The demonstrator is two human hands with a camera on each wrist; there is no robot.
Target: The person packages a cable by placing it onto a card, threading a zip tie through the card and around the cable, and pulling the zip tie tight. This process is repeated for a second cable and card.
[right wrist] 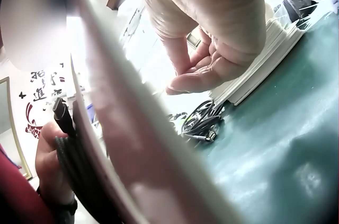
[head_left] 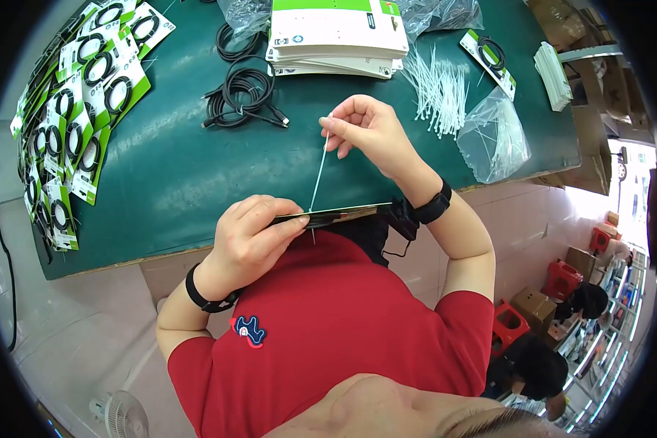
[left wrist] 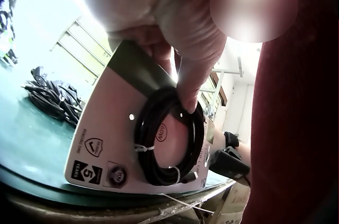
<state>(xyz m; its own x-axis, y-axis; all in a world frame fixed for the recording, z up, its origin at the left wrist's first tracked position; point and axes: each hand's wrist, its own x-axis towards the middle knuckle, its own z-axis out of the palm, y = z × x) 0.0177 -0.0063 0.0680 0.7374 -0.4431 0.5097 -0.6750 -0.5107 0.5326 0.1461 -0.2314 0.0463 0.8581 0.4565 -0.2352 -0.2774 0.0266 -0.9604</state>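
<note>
My left hand (head_left: pixel 247 237) grips a printed white-and-green card (left wrist: pixel 100 134) close to the red shirt. On the card's face lies a coiled black cable (left wrist: pixel 145 131), with the left thumb pressing at its top. White ties show around the coil in the left wrist view. My right hand (head_left: pixel 369 135) is raised above the table and pinches the upper end of a thin white cable tie (head_left: pixel 319 171) between thumb and fingertips. The tie runs down to the card's upper edge, and a short piece shows below the card. In the head view the card is seen nearly edge-on.
Many carded cables (head_left: pixel 95 95) cover the table's left end. Loose coiled cables (head_left: pixel 241 98) lie beside a stack of cards (head_left: pixel 336 36). White cable ties (head_left: pixel 438 91) spread near a clear plastic bag (head_left: pixel 496 139). Another carded cable (head_left: pixel 489 58) lies at the back right.
</note>
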